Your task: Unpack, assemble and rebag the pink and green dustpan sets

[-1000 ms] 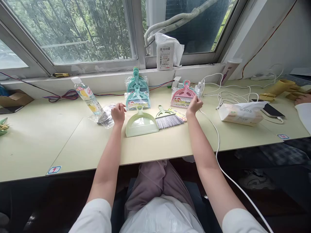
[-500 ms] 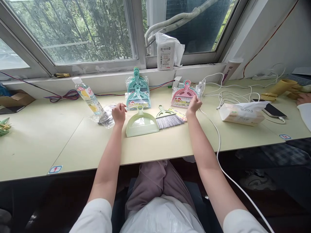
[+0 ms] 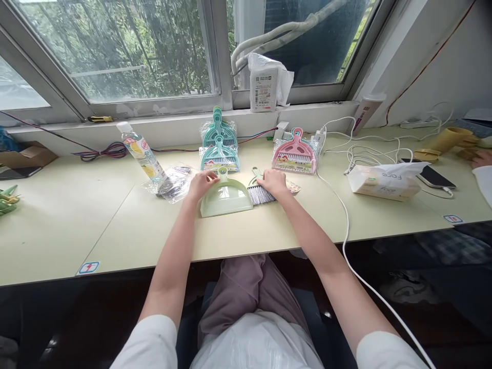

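Head camera shows me a pale green dustpan (image 3: 226,197) near the middle of the counter's (image 3: 238,233) front edge, with a grey-bristled brush (image 3: 262,196) just right of it. My left grip (image 3: 202,184) has its fingers bent at the dustpan's handle, and my right grip (image 3: 272,183) covers part of the brush; I can't tell whether either is closed on anything. Toward the back edge sit wrapped teal sets (image 3: 219,152) and a wrapped pink set (image 3: 295,154).

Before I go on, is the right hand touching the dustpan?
Apart: the head view shows part of the brush between the right hand and the dustpan.
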Tool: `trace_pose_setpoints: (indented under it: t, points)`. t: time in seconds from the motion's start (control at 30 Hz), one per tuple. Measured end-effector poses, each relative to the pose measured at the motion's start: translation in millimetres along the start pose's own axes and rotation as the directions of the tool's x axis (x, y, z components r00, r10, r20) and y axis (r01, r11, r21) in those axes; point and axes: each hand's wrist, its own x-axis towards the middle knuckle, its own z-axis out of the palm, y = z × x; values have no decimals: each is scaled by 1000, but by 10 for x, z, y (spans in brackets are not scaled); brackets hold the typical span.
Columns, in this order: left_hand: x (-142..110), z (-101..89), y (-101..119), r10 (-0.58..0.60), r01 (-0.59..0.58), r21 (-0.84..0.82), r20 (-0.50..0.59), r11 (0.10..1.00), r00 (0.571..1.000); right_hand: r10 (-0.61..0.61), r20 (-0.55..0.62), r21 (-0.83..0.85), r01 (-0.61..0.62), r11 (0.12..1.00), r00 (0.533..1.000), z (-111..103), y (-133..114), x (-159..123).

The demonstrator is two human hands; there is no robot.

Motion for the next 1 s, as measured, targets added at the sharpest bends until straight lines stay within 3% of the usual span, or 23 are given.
trace_pose_setpoints:
  t: [0.17,0.37,0.67,0.83,1.0]
  points:
    - [-1,54,27,-25,18,153,44,988,999,1,52,22,-2,1000,999,0,-33,-12]
    - [-9,50,58,-67,60,188,32,980,997,32,57,52,-35,998,998,-16,-61,-23]
    - [-6,28,69,-82,79,220,7,972,997,69,-114,296,-33,955,991,-139,-76,-51]
    - [-30,92,132,-54,51,162,16,985,998,3,-92,416,35,909,996,-199,-199,-132]
    - [-85,238,392,63,-74,127,95,989,994,-68,-77,392,93,915,995,-125,-374,-244]
